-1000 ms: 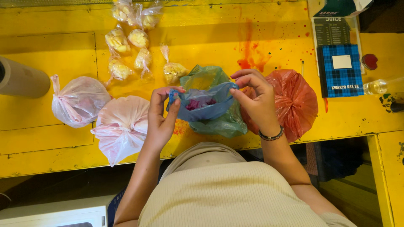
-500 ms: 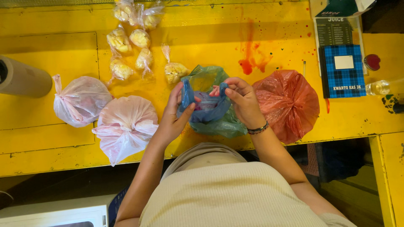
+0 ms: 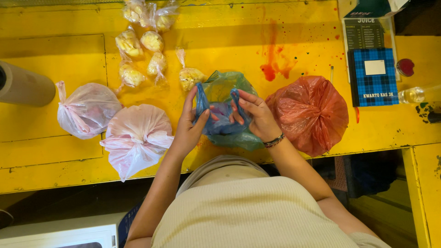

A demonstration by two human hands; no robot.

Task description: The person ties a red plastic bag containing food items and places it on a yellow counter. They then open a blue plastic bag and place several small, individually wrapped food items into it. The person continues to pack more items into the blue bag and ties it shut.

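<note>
Left hand [image 3: 189, 125] and right hand [image 3: 256, 115] each pinched shut on 1 handle of a blue plastic bag [image 3: 220, 120], bag on the yellow table [image 3: 59, 151] against a green bag [image 3: 226, 86], red bag [image 3: 311, 112] at 3 o'clock, pink-white bag [image 3: 137, 133] at 9 o'clock

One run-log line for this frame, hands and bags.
left hand: grips blue bag handle | right hand: grips other handle | blue bag: on green bag | red bag: right, apart
</note>
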